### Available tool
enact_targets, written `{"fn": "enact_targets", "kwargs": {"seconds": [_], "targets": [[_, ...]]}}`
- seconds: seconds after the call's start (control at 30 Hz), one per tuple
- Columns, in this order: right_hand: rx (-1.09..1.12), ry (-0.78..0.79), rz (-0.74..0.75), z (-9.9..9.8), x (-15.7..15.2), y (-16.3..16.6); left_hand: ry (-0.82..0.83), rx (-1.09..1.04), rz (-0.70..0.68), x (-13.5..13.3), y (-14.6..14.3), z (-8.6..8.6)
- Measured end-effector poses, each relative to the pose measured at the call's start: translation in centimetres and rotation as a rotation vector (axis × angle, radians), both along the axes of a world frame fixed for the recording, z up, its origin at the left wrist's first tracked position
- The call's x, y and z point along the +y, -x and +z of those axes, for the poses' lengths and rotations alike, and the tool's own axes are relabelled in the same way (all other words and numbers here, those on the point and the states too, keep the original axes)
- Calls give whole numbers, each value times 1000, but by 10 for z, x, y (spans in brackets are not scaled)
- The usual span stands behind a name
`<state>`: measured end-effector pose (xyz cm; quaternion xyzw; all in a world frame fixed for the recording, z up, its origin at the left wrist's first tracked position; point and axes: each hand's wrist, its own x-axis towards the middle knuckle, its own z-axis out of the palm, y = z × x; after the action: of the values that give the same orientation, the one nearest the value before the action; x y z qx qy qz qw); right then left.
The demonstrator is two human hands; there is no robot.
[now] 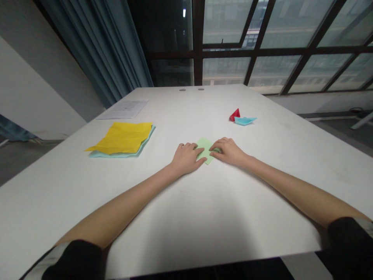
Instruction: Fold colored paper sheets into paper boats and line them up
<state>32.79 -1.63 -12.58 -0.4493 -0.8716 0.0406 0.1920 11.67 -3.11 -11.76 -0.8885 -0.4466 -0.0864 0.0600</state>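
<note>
Because the green paper (205,143) could perhaps slide, the left hand (187,157) lay spread on its left side, steadying it near the frame's centre, while the right hand (229,151) seemed to pinch its right edge.

1 head-worn view, close above white table (180,116), facing forward and down past hands (186,158), toward windows (275,70)

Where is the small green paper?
In the head view, the green paper lies just right of centre, on the table between the left hand and right hand.
</note>
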Motion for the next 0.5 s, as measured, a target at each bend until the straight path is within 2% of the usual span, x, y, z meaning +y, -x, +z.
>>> {"fn": "enact_targets", "kwargs": {"seconds": [0.3, 0.5], "targets": [[-13, 17, -28, -5, 11, -9, -46, -62, 91, 22, 21, -1], [-6, 16, -121, -11, 19, -19, -33, -142, 126, 25, 23, -5]]}}
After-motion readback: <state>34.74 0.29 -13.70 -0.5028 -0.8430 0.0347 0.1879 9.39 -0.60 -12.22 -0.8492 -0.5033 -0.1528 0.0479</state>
